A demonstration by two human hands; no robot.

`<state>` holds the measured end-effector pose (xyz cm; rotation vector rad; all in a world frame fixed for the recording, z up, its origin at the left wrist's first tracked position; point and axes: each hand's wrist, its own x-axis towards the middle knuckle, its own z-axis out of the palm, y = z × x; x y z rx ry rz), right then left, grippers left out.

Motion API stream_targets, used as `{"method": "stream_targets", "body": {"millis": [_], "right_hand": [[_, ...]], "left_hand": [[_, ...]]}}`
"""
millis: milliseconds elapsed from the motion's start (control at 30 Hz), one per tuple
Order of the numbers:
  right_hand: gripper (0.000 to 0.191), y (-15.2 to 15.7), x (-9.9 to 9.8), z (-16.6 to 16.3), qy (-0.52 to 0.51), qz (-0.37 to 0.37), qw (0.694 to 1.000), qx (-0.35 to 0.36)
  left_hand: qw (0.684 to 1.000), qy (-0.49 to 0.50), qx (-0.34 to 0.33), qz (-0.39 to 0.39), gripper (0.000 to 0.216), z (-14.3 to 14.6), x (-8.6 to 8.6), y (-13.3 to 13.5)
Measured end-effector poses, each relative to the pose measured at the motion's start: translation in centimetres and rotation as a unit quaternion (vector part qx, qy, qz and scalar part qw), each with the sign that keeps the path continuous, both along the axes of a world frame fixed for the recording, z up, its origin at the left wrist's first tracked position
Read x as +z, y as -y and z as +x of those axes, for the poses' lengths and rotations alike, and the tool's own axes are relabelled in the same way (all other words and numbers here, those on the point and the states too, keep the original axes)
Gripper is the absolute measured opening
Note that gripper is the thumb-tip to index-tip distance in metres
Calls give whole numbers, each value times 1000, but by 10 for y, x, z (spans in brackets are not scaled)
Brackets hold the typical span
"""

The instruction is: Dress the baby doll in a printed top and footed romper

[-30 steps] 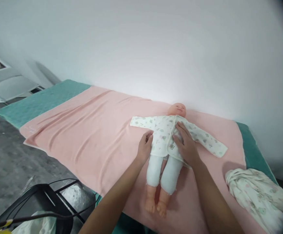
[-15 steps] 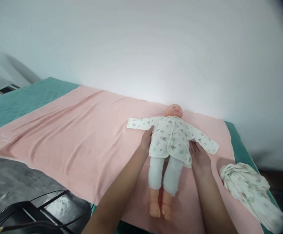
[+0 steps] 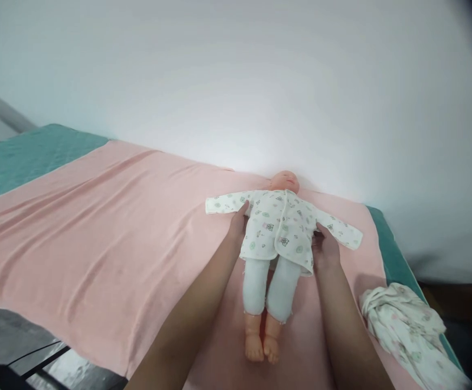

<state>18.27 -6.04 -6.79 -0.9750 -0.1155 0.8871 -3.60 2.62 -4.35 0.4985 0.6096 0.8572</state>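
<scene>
A baby doll [image 3: 256, 284] lies on its back, its head toward the wall and its bare plastic feet toward me. It wears a white printed long-sleeved jacket [image 3: 266, 225], with both sleeves spread out sideways. My left hand [image 3: 239, 223] grips the doll's side just below the armpit, thumb on the jacket and the other fingers mostly hidden. On the opposite side my right hand [image 3: 327, 248] holds the doll below its other sleeve, thumb up and fingers tucked at or under the body.
A wrinkled pink blanket [image 3: 110, 233] covers much of the green mattress [image 3: 28, 154]. Crumpled white printed cloth [image 3: 406, 325] lies at the right edge. A white wall [image 3: 236, 81] stands behind. A black frame with cables [image 3: 25, 374] is at the lower left.
My hands have closed in around the doll's sides under the armpits, the right thumb now raised over the jacket. The view has shifted slightly right.
</scene>
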Motion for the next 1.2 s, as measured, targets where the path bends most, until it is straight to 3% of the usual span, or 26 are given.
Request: {"method": "stream_targets", "body": {"millis": [233,367,500,600,700,833,933,1067,1200], "right_hand": [[25,17,-11,36,-18,12,1000,-4],[32,33,-9,54,-28,38,998,-50],[36,54,-8,53,34,30,993,-108],[51,74,-2,26,162,-22,967,-193],[60,92,8,-18,358,-49,907,-216],[57,108,16,-70,517,-47,854,-29],[62,109,11,-81,606,-29,793,62],[63,102,2,-72,666,-65,743,2],[45,103,-2,-66,650,-103,751,-56]], "left_hand": [[973,2,226,53,32,-41,-6,-26],[949,-32,308,62,26,-75,-7,-32],[922,-125,347,116,43,-92,-7,-12],[870,-257,386,166,48,-91,-6,20],[844,-333,352,231,44,-80,-7,56],[880,-263,185,349,43,-63,-13,96],[871,-272,133,387,45,-55,-18,112],[840,-392,125,355,34,-52,-21,114],[796,-476,103,360,11,-54,-20,116]]}}
